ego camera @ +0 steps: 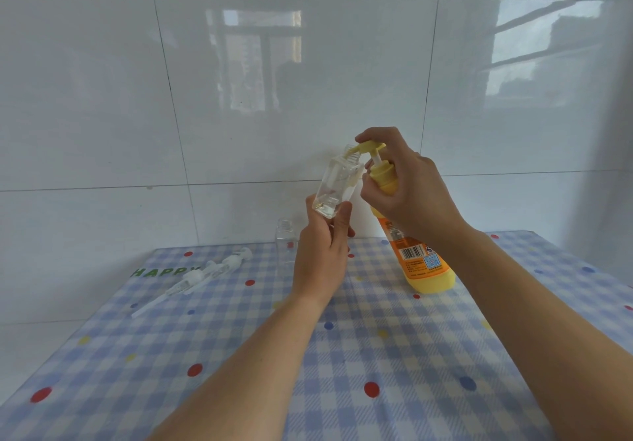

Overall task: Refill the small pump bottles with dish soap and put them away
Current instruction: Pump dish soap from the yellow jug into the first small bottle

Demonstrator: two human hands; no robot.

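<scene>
**Small clear bottle** (pixel 337 185): uncapped and square-sided, with a little clear liquid pooled at the low end. It is raised above the worktop and tilted, its open neck against the spout of the yellow pump head (pixel 370 147).

**Left hand** (pixel 323 252): fingers and thumb wrapped round the base of the small clear bottle.

**Dish soap bottle** (pixel 421 262): yellow-orange with a barcode label. Its base is on the worktop and it leans left toward the small clear bottle.

**Right hand** (pixel 407 194): curled round the neck of the dish soap bottle, one finger laid over the pump head.

**Second small bottle** (pixel 286 240): clear and uncapped, upright behind the left hand.

**Pump top** (pixel 193 278): white and clear with a dip tube, lying at far left. Another pump top (pixel 231 262) lies just beside it.

**Worktop** (pixel 239 355): covered by a blue-and-white checked cloth with coloured dots and green "HAPPY" lettering (pixel 164 271).

**Wall** (pixel 239 64): glossy white tiles.
</scene>
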